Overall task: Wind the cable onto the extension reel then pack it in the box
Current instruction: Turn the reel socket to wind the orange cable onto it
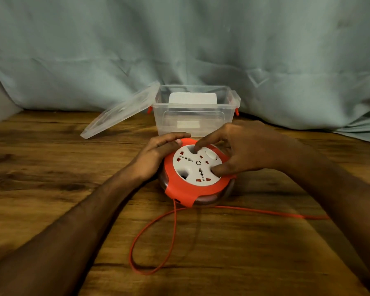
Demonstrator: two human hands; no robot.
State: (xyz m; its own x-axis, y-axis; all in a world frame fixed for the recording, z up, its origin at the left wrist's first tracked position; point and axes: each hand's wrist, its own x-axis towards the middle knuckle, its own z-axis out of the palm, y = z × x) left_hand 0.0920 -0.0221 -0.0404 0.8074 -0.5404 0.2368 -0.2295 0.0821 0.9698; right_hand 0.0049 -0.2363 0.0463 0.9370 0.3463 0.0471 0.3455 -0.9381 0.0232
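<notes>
Fingers of the right hand [241, 146] curl into the reel [195, 174] dimples; left hand [158, 155] grips its rim. Crank evenly, feeding the near cable [173, 229] loop straight.

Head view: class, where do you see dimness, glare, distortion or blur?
Head view: dim, warm light; forearms near-black at the lower corners; faint sheen on the box and lid; wide-angle stretching at the edges; reel fairly sharp, cable thin but clear.
</notes>
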